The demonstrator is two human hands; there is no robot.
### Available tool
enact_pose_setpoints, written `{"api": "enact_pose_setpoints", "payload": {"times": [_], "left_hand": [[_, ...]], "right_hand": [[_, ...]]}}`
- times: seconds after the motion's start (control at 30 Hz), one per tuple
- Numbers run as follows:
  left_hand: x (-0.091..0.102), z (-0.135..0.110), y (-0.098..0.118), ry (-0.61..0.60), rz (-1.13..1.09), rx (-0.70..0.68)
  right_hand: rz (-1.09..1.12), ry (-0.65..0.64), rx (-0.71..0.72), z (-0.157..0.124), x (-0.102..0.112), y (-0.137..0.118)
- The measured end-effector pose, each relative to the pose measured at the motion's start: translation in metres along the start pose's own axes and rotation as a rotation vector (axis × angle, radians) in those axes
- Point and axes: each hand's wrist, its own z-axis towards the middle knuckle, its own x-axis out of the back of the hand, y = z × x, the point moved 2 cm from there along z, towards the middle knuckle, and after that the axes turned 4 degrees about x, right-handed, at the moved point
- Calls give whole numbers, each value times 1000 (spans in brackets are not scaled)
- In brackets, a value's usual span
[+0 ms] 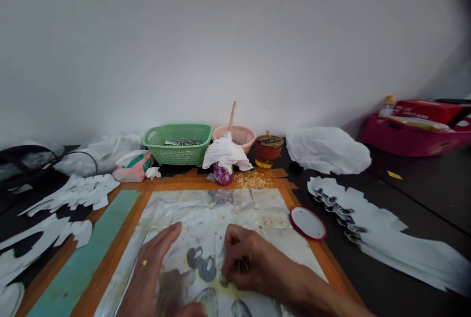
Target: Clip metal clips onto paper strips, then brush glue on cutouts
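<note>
My right hand [245, 260] is closed in a pinch over the white, stained work sheet [265, 204]. Thin curved metal edges show at its fingers, seemingly a small metal ring [224, 280], mostly hidden by them. To its left, my left hand [152, 268] is held open above the sheet, fingers stretched and thumb apart, somewhat blurred. Between the hands lie grey, ring-shaped pieces [207, 269] on the sheet. Larger dark oval marks [240, 308] show at the bottom edge. A white lid with a red rim [308, 223] lies right of my right hand.
White cut strips with metal rings [344, 214] lie at right; more white cutouts [77, 192] at left. Along the back stand a green basket [176, 155] of metal pieces, a pink bowl [247, 135], a cloth-draped purple can [222, 174] with a stick, and an amber jar [268, 150].
</note>
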Motion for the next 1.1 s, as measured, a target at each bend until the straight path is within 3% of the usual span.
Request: {"api": "enact_pose_setpoints", "payload": {"times": [0.1,0.17,0.27,0.37,0.43,0.57,0.67,0.8,0.97,1.1], "left_hand": [[-5,7,13,-16,293,-247],[-19,14,20,-140,266,-336],[-42,24,21,-301,162,-153],[-54,27,18,-355,49,-30],[-56,27,18,-369,17,-15],[-54,25,20,-380,11,4],[-54,24,21,-383,23,-97],[-55,23,19,-365,30,-267],[-53,22,19,-361,62,-290],[-51,20,21,-332,49,-316]], "right_hand": [[-150,-23,107,0,0,2],[-206,-14,175,0,0,3],[-243,7,224,0,-2,4],[-276,27,236,0,-4,4],[-303,46,275,-1,-6,4],[-530,139,522,-7,-12,-1],[-730,98,641,-13,-16,-6],[-802,39,656,-17,-14,-13],[-801,45,624,-14,-13,-12],[-601,17,488,-13,-5,-6]]}}
